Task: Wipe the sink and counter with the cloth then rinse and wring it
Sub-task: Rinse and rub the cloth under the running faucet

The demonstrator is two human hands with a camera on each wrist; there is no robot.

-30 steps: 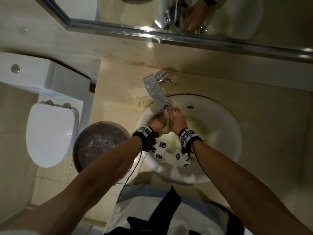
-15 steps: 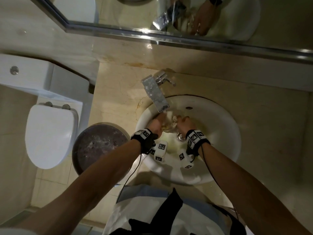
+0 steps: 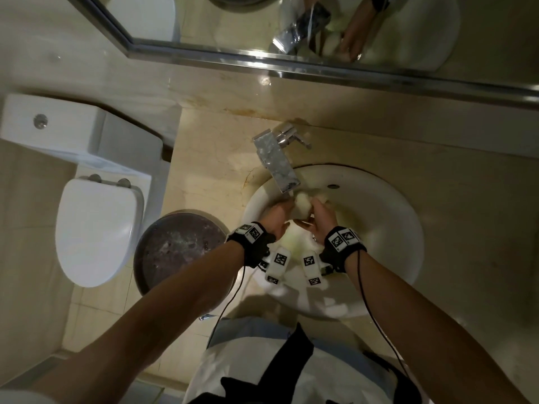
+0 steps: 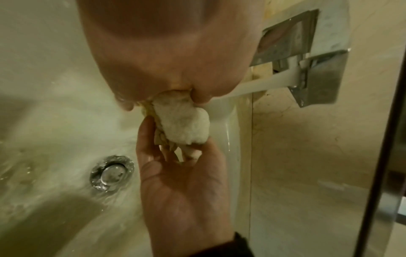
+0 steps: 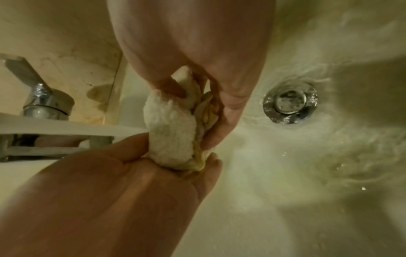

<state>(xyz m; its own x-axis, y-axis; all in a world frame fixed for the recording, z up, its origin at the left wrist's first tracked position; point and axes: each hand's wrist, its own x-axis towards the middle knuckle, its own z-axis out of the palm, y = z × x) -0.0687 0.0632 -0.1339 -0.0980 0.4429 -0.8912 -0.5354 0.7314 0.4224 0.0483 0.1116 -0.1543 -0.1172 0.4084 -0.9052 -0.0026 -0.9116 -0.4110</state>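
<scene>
The cloth (image 3: 302, 203), bunched and wet, is gripped at either end by the left hand (image 3: 275, 220) and the right hand (image 3: 322, 218), fingers curled round it. It is held under the running faucet (image 3: 275, 161), above the white sink (image 3: 388, 228) and its drain (image 4: 112, 173).

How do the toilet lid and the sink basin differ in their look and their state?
The toilet lid is an elongated oval, while the sink basin is nearly round. The toilet lid looks dry and nobody touches it; the sink basin has water running over it, and two hands work in it under the faucet. Both are white and glossy.
</scene>
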